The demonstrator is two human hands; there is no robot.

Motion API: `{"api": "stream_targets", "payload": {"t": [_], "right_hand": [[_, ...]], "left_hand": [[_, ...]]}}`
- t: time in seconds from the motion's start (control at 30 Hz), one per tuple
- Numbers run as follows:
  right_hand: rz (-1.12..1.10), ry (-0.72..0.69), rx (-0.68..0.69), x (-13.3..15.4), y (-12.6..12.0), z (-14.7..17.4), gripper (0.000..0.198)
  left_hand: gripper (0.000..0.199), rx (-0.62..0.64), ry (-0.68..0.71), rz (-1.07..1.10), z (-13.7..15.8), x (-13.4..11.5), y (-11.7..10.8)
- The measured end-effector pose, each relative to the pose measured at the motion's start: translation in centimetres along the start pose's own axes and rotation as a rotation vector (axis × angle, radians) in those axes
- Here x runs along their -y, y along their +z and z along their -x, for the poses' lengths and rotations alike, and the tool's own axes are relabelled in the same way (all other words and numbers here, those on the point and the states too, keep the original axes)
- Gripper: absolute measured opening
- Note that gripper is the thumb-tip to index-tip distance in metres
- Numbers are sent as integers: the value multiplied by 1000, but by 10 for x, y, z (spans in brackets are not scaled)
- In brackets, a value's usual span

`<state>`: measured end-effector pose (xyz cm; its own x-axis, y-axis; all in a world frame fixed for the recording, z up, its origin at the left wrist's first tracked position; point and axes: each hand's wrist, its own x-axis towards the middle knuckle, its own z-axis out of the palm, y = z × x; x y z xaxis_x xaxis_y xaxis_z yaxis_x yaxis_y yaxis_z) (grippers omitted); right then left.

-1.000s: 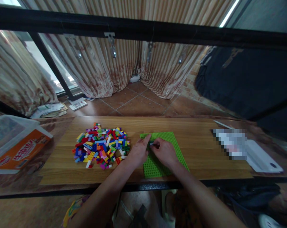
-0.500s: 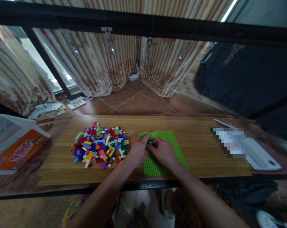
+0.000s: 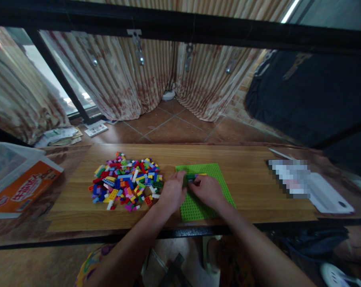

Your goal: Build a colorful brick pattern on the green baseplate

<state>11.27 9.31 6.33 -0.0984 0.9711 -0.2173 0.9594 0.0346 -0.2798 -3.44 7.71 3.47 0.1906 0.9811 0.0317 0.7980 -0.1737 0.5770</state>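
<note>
A heap of multicoloured plastic bricks (image 3: 128, 183) lies on the wood-grain worktop (image 3: 252, 179). Next, the bare left hand (image 3: 172, 189) overlaps the left edge of a studded green plastic baseplate (image 3: 195, 210); small green and yellow bricks (image 3: 191, 175) show between it and the bare right hand (image 3: 208, 191), fingers curled. Whether either grip is closed on one cannot be told.

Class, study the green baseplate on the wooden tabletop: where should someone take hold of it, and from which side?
Probably by the right edge of the green baseplate, toward its far corner, coming from the right. The plate lies flat and looks thin, so an edge suits best; the wooden tabletop borders that side, whereas the left hand covers part of the left edge.
</note>
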Motion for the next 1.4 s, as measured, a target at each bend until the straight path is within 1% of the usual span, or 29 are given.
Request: {"api": "stream_targets", "payload": {"t": [0.13, 0.23, 0.43, 0.6, 0.8, 1.23, 1.4], "right_hand": [[-14, 1, -30, 1, 4, -3, 29], [-17, 13, -53, 2, 6, -3, 28], [-60, 15, -47, 0, 8, -3, 27], [-102, -2, -29, -4, 10, -8, 26], [-120, -9, -40, -6, 12, -10, 26], [-139, -56, -42, -10, 14, -13, 25], [-142, -46, -24, -7, 13, -11, 25]], "left_hand": [[27, -25, -47, -132, 4, -5, -5], [20, 4, -44, -151, 6, -7, -6], [21, 38, -30, -153, 8, -9, -6], [19, 14, -13, -137, 10, -7, -5], [20, -4, -6, -120, 12, -5, -2], [19, -3, 5, -106, 12, -4, -1], [18, -9, 14, -91, 11, -3, -1]]}}
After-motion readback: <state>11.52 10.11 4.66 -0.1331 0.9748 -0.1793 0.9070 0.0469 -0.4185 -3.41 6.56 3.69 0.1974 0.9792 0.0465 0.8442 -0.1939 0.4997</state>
